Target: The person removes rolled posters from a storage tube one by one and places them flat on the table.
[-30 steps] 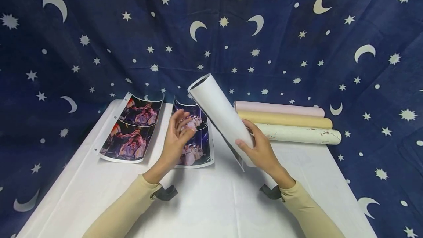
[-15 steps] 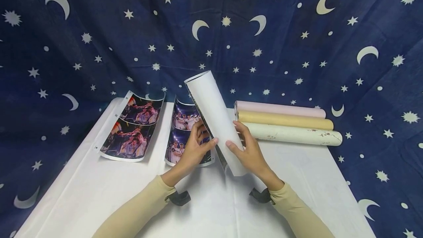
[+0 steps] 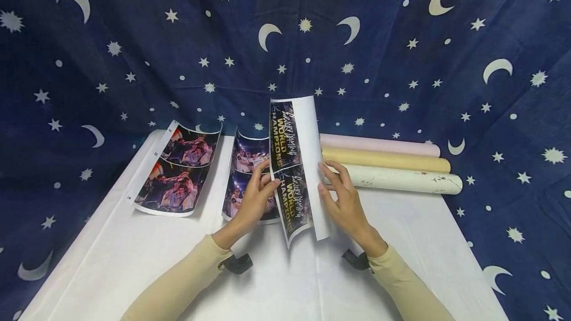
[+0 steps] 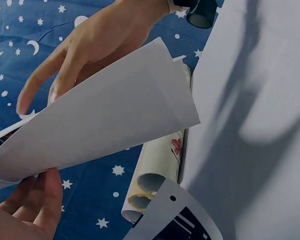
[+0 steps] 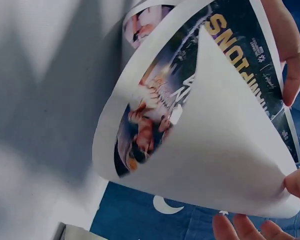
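A partly unrolled poster (image 3: 308,162) is held up over the table. Its printed side shows gold "WORLD CHAMPIONS" lettering on a dark ground, and its right part curls over to show the white back. My left hand (image 3: 252,199) pinches the left edge, thumb in front and fingers behind. On the other side my right hand (image 3: 350,207) holds the curled edge between thumb and fingers. In the right wrist view the poster (image 5: 230,150) folds over itself in a loose cone, part of a pictured figure showing inside. The left wrist view shows mostly its white back.
Two printed sheets lie curled on the white table (image 3: 285,286): one at the far left (image 3: 178,177), another (image 3: 236,202) partly behind my left hand. Pink (image 3: 379,145), yellow (image 3: 388,160) and flowered cream rolls (image 3: 401,180) lie at the back right. A starry blue cloth (image 3: 294,14) hangs behind.
My left hand has moved right to the roll and taken its free edge. The roll has opened leftward, showing its printed face, and now stands more upright. My right hand remains on its right side.
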Action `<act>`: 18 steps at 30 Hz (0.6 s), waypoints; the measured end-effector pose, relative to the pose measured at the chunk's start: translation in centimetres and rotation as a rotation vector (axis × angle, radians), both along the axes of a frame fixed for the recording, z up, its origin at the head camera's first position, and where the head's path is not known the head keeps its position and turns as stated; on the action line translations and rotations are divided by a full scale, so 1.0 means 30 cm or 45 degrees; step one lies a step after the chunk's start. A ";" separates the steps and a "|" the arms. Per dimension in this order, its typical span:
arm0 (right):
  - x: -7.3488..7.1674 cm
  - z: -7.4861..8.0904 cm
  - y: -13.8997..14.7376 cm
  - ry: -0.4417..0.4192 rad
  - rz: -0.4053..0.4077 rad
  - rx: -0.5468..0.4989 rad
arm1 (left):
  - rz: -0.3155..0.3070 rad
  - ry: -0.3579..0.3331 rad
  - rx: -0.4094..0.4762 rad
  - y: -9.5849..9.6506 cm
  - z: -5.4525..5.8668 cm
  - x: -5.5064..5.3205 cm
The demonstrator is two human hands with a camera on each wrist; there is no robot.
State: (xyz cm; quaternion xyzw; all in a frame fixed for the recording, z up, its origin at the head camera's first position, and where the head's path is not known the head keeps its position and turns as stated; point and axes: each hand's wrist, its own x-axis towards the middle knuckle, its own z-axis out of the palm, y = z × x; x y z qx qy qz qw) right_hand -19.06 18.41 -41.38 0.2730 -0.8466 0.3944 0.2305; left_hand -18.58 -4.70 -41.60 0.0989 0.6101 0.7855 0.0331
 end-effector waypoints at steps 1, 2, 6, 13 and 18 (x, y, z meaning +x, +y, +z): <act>0.000 -0.002 0.001 0.031 -0.004 0.010 | 0.001 0.006 -0.005 -0.002 0.001 0.001; 0.000 -0.005 0.002 0.046 -0.010 0.021 | -0.002 0.006 0.000 -0.004 0.002 0.001; 0.002 -0.006 0.002 0.017 -0.056 0.048 | -0.010 0.020 -0.010 -0.017 0.000 0.002; -0.007 -0.001 0.022 -0.045 -0.209 -0.014 | 0.057 0.095 -0.193 -0.050 -0.002 -0.004; -0.009 0.006 0.052 -0.103 -0.224 -0.105 | 0.060 0.094 -0.279 -0.085 0.005 -0.015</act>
